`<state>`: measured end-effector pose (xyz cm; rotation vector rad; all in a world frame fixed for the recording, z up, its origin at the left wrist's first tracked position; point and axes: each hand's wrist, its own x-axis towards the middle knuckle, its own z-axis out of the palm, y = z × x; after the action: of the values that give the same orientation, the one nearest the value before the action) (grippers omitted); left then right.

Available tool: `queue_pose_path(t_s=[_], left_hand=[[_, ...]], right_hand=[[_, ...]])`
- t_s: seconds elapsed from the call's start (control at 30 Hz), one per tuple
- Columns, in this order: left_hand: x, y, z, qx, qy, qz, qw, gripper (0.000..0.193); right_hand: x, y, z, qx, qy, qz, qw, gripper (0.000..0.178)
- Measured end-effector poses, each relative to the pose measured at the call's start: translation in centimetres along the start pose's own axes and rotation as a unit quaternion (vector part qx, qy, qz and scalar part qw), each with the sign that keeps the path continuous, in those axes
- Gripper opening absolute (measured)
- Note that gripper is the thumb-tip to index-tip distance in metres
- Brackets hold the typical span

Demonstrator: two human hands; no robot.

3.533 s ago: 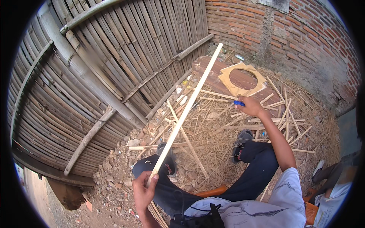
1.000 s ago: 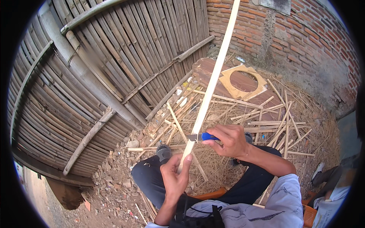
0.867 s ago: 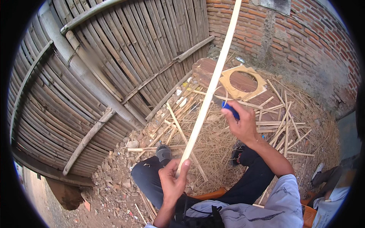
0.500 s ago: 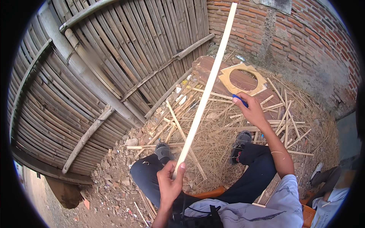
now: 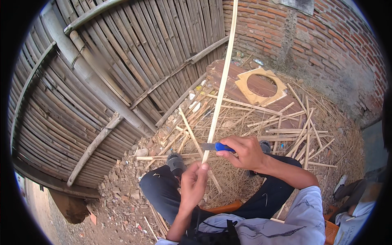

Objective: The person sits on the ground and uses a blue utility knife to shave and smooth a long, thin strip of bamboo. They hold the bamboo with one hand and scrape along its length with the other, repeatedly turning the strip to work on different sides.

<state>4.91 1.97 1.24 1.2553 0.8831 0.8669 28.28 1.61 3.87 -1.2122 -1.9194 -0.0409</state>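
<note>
My left hand (image 5: 193, 184) is closed round the lower end of a long, pale bamboo strip (image 5: 221, 92), which stands tilted upward and runs out past the top of the picture. In my right hand (image 5: 248, 153) is a knife (image 5: 223, 148) with a blue handle. Its short grey blade lies across the strip, a little above my left fingers. Whether the edge has bitten into the bamboo is too small to tell.
A square board with a round hole (image 5: 278, 96) rests on a brown wooden plank (image 5: 223, 70). Cut strips (image 5: 308, 132) and shavings cover the ground around my feet. A bamboo fence (image 5: 134, 53) rises left, a brick wall (image 5: 326, 45) right. Another person's leg (image 5: 350, 194) shows at right.
My right hand has come down and left with the knife, from near the holed board to the strip's lower part. The strip stands more upright now.
</note>
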Motion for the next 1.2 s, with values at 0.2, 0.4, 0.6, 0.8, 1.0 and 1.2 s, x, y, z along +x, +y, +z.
queue_pose_path(t_s=[0.2,0.4,0.6,0.8,1.0,1.2], left_hand=[[0.3,0.0,0.7,0.050,0.005,0.035,0.998,0.031],[-0.1,0.7,0.9,0.075,0.019,0.035,0.996,0.032],[-0.8,0.4,0.4,0.112,0.023,0.035,0.993,0.036],[-3.1,-1.3,-1.3,0.135,0.001,-0.004,0.991,0.033],[-2.1,-2.8,-3.5,0.139,-0.014,0.015,0.990,0.026],[-0.9,-1.0,-1.8,0.179,0.023,0.055,0.982,0.018]], right_hand=[[-0.2,-0.1,0.4,0.018,0.003,-0.013,1.000,0.031],[0.0,0.6,-0.2,-0.001,0.017,0.006,1.000,0.031],[0.7,2.7,-1.0,-0.016,0.089,0.042,0.995,0.029],[1.9,7.4,-4.8,-0.041,0.140,0.145,0.979,0.031],[1.5,7.6,-4.6,-0.035,0.116,0.165,0.979,0.032],[0.7,4.2,-1.6,0.005,0.057,0.087,0.995,0.033]])
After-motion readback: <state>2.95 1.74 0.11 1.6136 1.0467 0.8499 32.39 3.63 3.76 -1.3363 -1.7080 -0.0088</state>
